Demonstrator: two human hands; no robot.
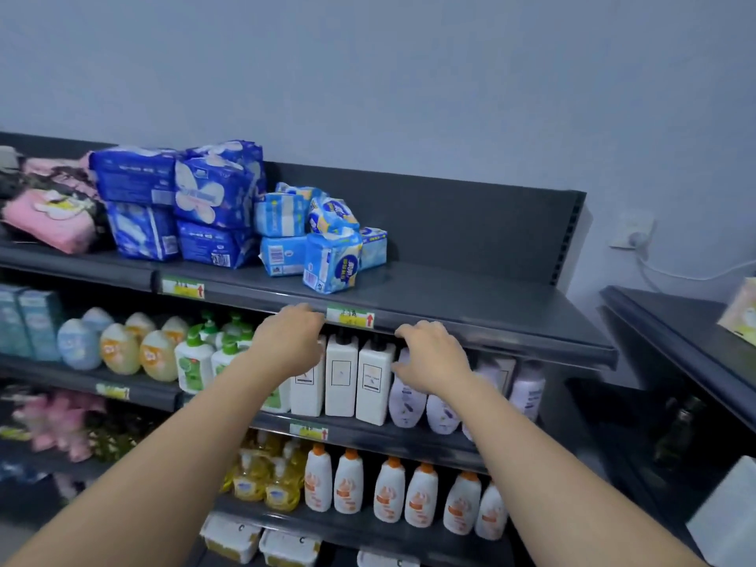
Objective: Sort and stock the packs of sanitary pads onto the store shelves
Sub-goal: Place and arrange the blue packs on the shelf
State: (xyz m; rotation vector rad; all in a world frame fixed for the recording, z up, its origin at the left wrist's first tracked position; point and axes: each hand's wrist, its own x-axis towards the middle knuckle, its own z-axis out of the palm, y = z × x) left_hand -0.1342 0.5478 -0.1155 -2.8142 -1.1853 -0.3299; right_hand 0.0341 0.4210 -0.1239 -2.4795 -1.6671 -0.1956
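Both up at the top shelf's [450, 288] front edge, left hand [292, 339] and right hand [433, 358] loosely curled, holding nothing, while the pad packs [212, 206] sit piled toward its left end.

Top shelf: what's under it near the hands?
White square bottles and lilac bottles on the shelf below. The left hand and right hand hide parts of them.

No legible txt anywhere, too blurred. Shelf-edge price tags [350, 317]: green/yellow w/ red up-arrow, digits unreadable. Light-blue pad packs [332, 261]: logo + barcodes visible, chars unreadable. White bottles [374, 382]: framed labels, same.
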